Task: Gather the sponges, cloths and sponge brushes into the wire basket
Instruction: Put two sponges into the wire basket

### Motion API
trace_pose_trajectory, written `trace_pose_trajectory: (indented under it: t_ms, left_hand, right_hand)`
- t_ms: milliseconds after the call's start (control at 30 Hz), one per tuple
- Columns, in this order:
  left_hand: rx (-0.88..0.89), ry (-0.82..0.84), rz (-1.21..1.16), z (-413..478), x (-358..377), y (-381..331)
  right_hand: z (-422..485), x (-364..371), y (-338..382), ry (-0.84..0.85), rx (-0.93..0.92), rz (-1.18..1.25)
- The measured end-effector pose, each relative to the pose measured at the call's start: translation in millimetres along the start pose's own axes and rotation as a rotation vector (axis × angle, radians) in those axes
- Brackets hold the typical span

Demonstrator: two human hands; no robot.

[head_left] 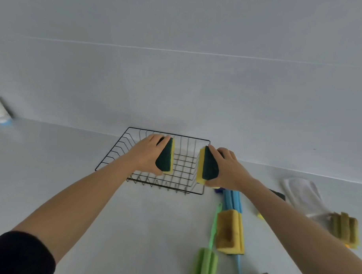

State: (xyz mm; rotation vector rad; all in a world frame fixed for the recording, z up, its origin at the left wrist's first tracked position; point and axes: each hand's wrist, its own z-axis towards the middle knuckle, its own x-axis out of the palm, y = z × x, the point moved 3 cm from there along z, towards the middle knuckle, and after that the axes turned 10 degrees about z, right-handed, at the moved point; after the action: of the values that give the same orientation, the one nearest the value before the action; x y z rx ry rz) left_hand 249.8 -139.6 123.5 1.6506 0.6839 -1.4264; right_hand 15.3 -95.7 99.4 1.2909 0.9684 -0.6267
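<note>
Both hands are over the wire basket (pixel 113 155), each closed on a scouring sponge held on edge; the left hand (pixel 147 154) pinches a sponge (pixel 166 157) with its dark green pad facing the camera and its yellow foam turned toward the basket's middle, while the right hand (pixel 228 169) clamps a second sponge (pixel 207 165) just at the basket's right rim, thumb on the near end and fingers (pixel 213 148) over the far end. Holding them upright and narrow probably lets both drop in side by side without fouling the wires or each other; the left one hangs clearly above the basket floor, the right one looks partly over the rim, so it likely needs a small shift inward before release. The basket itself appears empty of anything else, so the task is at an early stage.

The rest waits on the counter (pixel 71 184) to the right of the basket: a blue sponge brush (pixel 232 200), a green sponge brush (pixel 205 262), a yellow sponge (pixel 231 233) lying across the blue handle, a white cloth (pixel 301 192), and another worn sponge (pixel 345 229) at the far right; a dark item under the right forearm is too hidden to identify with confidence.
</note>
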Motion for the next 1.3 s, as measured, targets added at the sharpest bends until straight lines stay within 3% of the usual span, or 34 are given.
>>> trace_pose_trajectory:
  t_ms: [367, 933, 1300]
  left_hand:
    - [0.070, 0.128, -0.009, 43, 85, 120]
    - [0.193, 0.226, -0.049, 109, 179, 151]
    - [0.185, 0.240, -0.028, 105, 187, 157]
  right_hand:
    - [123, 77, 64, 0.092, 0.044, -0.051]
    - [231, 163, 52, 0.226, 0.106, -0.101]
    - [232, 186, 57, 0.138, 0.089, -0.054]
